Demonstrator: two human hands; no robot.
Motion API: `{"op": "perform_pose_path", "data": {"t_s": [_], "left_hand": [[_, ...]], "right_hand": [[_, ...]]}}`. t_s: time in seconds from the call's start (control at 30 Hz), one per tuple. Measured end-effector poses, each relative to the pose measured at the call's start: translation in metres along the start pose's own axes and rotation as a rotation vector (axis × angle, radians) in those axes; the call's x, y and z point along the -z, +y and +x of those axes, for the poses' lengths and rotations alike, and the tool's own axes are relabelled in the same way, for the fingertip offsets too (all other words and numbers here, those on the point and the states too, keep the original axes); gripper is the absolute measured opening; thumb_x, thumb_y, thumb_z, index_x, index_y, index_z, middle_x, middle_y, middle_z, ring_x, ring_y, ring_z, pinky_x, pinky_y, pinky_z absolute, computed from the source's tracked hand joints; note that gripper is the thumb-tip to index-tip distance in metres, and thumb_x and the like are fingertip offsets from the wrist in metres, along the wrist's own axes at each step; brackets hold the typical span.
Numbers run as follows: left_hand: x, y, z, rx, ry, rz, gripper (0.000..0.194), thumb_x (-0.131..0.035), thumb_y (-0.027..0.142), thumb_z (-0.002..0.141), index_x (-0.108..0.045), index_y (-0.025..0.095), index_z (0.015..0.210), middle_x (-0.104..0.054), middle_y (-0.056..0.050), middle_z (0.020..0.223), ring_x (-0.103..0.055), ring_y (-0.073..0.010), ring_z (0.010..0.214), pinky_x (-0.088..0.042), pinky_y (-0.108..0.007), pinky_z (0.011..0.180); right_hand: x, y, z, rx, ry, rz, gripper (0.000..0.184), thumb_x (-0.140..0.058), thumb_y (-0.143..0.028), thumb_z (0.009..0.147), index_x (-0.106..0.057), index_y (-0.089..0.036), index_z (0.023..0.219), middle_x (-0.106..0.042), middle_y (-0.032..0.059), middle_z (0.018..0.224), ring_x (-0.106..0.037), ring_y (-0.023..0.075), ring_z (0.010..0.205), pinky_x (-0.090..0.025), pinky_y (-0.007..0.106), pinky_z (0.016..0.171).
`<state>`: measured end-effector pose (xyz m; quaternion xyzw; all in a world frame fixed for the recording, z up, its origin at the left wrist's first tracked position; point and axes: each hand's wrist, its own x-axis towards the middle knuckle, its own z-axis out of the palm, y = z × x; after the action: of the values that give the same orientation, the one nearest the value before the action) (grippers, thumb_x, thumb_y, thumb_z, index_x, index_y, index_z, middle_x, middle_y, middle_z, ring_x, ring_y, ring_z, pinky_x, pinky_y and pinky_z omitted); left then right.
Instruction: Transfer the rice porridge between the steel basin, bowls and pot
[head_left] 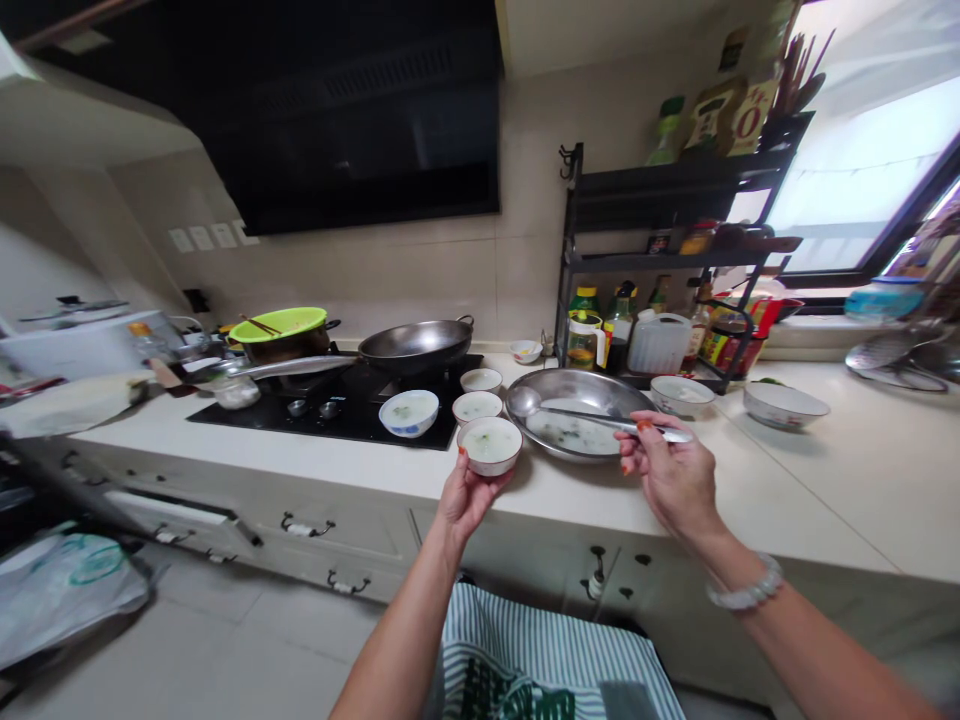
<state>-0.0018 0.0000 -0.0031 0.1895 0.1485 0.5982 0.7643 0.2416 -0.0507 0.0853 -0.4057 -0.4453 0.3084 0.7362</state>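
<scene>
My left hand (471, 497) is closed on a small white bowl (491, 455) of pale soup with green bits, gripping it from below and the near side. In my right hand (671, 470) is the handle of a metal ladle (529, 402), whose head is over the left side of a wide steel basin (577, 380). Cloudy soup with dark green pieces lies in the basin. Behind the held bowl stand two more small filled bowls, a middle one (478, 406) and a rear one (481, 381). A blue-patterned bowl (409, 415) of similar soup sits at the hob's edge.
A wok (416, 345) and a pot under a lime-green colander (279, 326) stand on the black hob (330, 415). Two bowls, a nearer-left one (682, 396) and a right one (786, 404), flank the basin's right. A black rack (675, 263) holds bottles behind.
</scene>
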Motion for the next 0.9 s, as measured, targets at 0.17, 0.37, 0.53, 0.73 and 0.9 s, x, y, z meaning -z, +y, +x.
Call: {"op": "perform_pose_path", "data": {"t_s": [0.17,0.37,0.53,0.73,0.9], "left_hand": [[0.001,0.0,0.001,0.009,-0.002,0.003,0.06,-0.056,0.039,0.087,-0.036,0.028,0.142,-0.046,-0.013,0.143,-0.048,-0.0317,0.126,-0.045,-0.052,0.098],[0.0,0.0,0.001,-0.002,0.013,-0.003,0.057,-0.057,0.038,0.087,-0.038,0.027,0.14,-0.044,-0.013,0.144,-0.046,-0.0325,0.128,-0.045,-0.053,0.098],[0.0,0.0,0.001,0.006,0.004,-0.004,0.058,-0.057,0.039,0.087,-0.038,0.027,0.14,-0.044,-0.013,0.144,-0.045,-0.0323,0.129,-0.044,-0.053,0.1],[0.0,0.0,0.001,0.01,0.003,-0.002,0.058,-0.058,0.04,0.086,-0.04,0.025,0.139,-0.043,-0.013,0.145,-0.045,-0.0334,0.128,-0.046,-0.051,0.098],[-0.001,0.0,0.001,0.008,0.006,0.003,0.059,-0.059,0.039,0.086,-0.04,0.025,0.139,-0.043,-0.014,0.145,-0.047,-0.0332,0.126,-0.046,-0.052,0.097]], "right_hand": [[0.017,0.016,0.023,0.029,-0.028,-0.257,0.026,-0.063,-0.042,0.077,-0.059,-0.019,0.09,-0.058,-0.0021,0.052,-0.059,0.0154,0.046,-0.049,0.027,0.045],[0.019,0.029,0.025,0.079,-0.09,-0.486,0.024,-0.059,-0.041,0.075,-0.062,-0.02,0.088,-0.061,-0.0004,0.054,-0.059,0.0164,0.043,-0.048,0.029,0.046],[0.014,0.034,0.024,-0.021,-0.052,-0.341,0.026,-0.059,-0.041,0.075,-0.059,-0.019,0.088,-0.058,-0.0016,0.047,-0.062,0.018,0.049,-0.049,0.027,0.047],[0.017,0.036,0.031,-0.095,0.097,-0.147,0.032,-0.069,-0.043,0.068,-0.057,-0.017,0.084,-0.058,-0.0015,0.049,-0.06,0.0159,0.047,-0.047,0.024,0.039],[0.021,0.033,0.032,-0.104,0.132,-0.111,0.032,-0.071,-0.039,0.066,-0.058,-0.016,0.083,-0.059,-0.0012,0.052,-0.057,0.0127,0.044,-0.047,0.022,0.036]]}}
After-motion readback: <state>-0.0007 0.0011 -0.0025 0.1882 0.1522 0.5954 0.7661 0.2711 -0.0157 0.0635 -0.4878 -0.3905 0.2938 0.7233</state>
